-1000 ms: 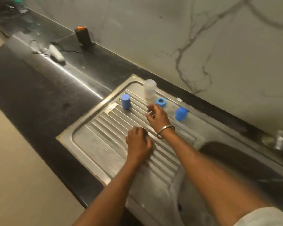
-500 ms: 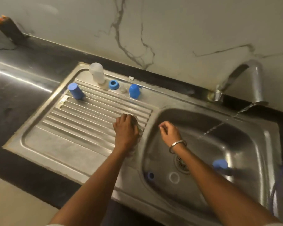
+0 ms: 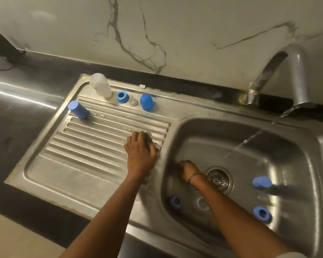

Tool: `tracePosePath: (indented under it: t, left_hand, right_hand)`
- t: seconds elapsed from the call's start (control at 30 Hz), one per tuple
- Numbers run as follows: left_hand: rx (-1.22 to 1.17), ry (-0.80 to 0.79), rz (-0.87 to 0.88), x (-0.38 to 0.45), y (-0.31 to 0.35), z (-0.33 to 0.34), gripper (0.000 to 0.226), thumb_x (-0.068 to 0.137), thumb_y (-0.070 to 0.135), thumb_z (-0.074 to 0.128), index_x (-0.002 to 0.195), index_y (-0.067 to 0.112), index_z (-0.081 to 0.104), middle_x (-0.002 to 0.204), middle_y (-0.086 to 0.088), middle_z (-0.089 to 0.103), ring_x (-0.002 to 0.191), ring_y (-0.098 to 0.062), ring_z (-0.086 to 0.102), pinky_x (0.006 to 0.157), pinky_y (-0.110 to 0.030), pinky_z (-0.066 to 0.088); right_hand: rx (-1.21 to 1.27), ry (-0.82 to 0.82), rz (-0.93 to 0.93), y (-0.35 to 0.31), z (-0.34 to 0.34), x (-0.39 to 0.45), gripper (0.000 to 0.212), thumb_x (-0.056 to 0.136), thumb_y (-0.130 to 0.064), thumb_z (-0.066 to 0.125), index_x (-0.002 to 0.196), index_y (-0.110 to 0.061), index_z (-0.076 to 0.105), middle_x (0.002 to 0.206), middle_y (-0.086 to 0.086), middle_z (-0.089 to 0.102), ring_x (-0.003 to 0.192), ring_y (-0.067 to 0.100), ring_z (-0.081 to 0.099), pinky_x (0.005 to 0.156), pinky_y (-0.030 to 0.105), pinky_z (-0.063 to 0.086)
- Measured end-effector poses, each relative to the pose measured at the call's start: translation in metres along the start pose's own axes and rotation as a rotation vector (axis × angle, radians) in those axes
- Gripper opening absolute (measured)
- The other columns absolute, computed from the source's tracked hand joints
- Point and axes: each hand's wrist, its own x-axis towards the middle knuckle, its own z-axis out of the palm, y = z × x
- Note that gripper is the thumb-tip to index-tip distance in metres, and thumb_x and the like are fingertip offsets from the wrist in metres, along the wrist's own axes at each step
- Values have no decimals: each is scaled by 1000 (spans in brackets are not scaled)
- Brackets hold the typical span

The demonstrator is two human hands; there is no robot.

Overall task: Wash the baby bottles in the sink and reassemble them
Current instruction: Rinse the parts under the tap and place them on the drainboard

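Note:
My left hand point(image 3: 140, 155) grips a clear bottle point(image 3: 149, 136) that lies on the ribbed drainboard point(image 3: 93, 146), close to the basin's edge. Most of the bottle is hidden under the hand. My right hand point(image 3: 187, 170) is down in the sink basin point(image 3: 222, 138) by its left wall, left of the drain point(image 3: 219, 178); its fingers point down and are hidden. On the basin floor lie two blue rings point(image 3: 175, 202) point(image 3: 261, 214), a clear teat point(image 3: 202, 202) and a blue cap point(image 3: 262, 182). At the back of the drainboard stand a whitish bottle point(image 3: 101, 86), a blue ring point(image 3: 122, 97), a clear teat point(image 3: 133, 101) and a blue cap point(image 3: 146, 102).
Another blue cap point(image 3: 78, 109) stands at the drainboard's left edge. The tap point(image 3: 295, 75) at the back right runs a thin stream of water point(image 3: 250, 138) into the basin. Black countertop point(image 3: 17, 127) lies to the left, with a dark device point(image 3: 4, 47) against the marble wall.
My right hand left the parts at the back of the drainboard and dropped into the basin. My left hand slid with the clear bottle toward the basin. My view swung right.

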Motion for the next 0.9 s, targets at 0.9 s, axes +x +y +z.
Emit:
tracePosePath:
  t: [0.9]
  left_hand:
    - [-1, 10, -17, -2, 7, -4, 11, 77, 11, 64, 81, 18, 56, 90, -7, 55, 90, -34, 52, 75, -43, 38]
  right_hand:
    - [1311, 876, -12, 47, -136, -106, 42, 85, 12, 58, 125, 2, 53, 114, 16, 62, 99, 22, 60, 75, 15, 51]
